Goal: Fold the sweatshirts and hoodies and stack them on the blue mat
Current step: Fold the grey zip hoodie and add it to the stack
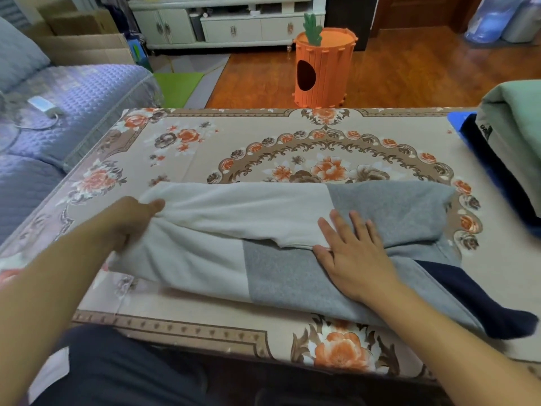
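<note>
A white, grey and navy colour-block fleece sweatshirt (292,244) lies partly folded lengthwise across the bench's near side. At the far right, a green folded garment (515,124) tops a dark one on the blue mat (458,118).

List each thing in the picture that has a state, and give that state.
sweatshirt: partly folded, flat on table
left hand: grips sweatshirt's white end
right hand: flat, pressing sweatshirt
folded stack: on the blue mat
cabinet doors: closed
</note>
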